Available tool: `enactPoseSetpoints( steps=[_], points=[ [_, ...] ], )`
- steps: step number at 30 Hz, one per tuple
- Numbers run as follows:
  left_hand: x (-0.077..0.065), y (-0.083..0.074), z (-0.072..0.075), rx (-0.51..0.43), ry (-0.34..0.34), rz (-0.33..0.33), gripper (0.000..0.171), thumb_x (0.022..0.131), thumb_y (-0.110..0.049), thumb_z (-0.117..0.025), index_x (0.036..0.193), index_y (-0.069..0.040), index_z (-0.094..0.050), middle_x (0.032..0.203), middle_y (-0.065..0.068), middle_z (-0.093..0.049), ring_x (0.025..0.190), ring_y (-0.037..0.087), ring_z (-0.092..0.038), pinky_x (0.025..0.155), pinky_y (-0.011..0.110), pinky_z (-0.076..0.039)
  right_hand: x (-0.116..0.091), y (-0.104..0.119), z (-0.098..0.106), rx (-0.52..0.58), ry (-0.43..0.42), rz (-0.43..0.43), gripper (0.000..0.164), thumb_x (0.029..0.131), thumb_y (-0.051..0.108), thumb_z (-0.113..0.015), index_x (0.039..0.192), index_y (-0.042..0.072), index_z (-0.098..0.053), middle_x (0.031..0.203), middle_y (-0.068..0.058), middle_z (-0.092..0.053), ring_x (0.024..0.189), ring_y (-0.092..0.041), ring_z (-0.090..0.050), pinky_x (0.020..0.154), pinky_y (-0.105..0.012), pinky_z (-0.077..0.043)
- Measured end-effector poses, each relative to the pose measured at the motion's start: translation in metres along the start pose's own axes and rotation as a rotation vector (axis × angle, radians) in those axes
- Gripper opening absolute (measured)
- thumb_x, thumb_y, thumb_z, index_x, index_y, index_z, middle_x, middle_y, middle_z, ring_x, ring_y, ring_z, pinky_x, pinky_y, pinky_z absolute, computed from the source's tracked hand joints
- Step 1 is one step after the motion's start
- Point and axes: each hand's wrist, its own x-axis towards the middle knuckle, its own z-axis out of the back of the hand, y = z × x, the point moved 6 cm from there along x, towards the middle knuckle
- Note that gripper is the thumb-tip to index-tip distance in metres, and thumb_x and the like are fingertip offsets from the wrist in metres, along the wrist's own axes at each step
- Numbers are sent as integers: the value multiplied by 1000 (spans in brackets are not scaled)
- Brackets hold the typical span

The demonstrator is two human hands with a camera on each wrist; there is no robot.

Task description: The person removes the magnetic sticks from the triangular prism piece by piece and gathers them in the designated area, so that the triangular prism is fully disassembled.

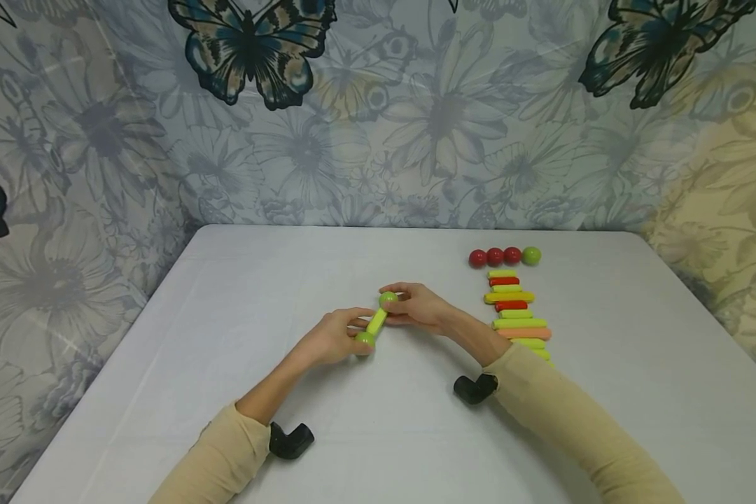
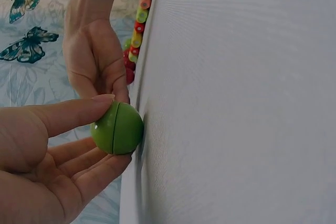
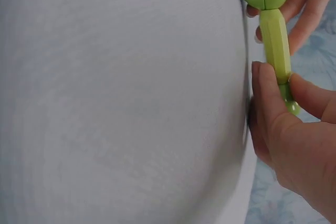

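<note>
Between my two hands, over the middle of the table, is a yellow-green faceted rod [image 1: 376,323] with a glossy green ball at each end. My left hand [image 1: 330,337] pinches the nearer green ball [image 1: 365,339] between thumb and fingers. In the left wrist view a seam runs round this ball [image 2: 122,129]. The thumb and fingers of my right hand [image 1: 418,306] grip the farther green ball [image 1: 388,298]. The right wrist view shows the rod [image 3: 275,45] meeting a ball at both ends, with the right fingers covering part of the lower one.
At the back right, red balls [image 1: 494,257] and one green ball [image 1: 531,255] form a row. A column of yellow, red and orange rods [image 1: 519,324] runs toward me, its near end partly behind my right forearm. Patterned cloth [image 1: 353,161] hangs behind the white table [image 1: 277,259].
</note>
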Motion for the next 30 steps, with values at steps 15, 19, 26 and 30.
enactPoseSetpoints(
  steps=[15, 19, 26, 30],
  points=[
    [-1, -2, -1, 4, -14, 0, 65, 80, -7, -77, 139, -6, -48, 123, 14, -61, 115, 29, -57, 90, 37, -50, -4, 6, 19, 75, -57, -4, 47, 97, 10, -57, 140, 2, -40, 116, -14, -47, 96, -20, -60, 89, -30, -50],
    [-1, -1, -1, 7, -14, 0, 65, 80, -7, -77, 139, -7, -48, 124, 14, -60, 116, 30, -56, 89, 37, -50, -8, 9, 26, 129, -94, -56, 45, 100, 14, -52, 142, 2, -40, 124, -15, -44, 100, -21, -57, 89, -28, -50],
    [0, 0, -1, 5, -20, 5, 66, 80, -6, -77, 139, -8, -48, 125, 14, -60, 116, 29, -56, 89, 36, -50, -17, 13, 46, 232, -162, -113, 44, 103, 18, -44, 143, 1, -37, 131, -17, -40, 106, -26, -56, 92, -28, -47],
    [0, 0, -1, 1, -23, 6, 66, 80, -6, -77, 139, -8, -48, 124, 13, -60, 116, 29, -56, 88, 35, -51, -22, 16, 56, 204, -134, -77, 49, 102, 14, -47, 146, 0, -32, 132, -17, -39, 105, -25, -56, 94, -30, -46]
  ],
)
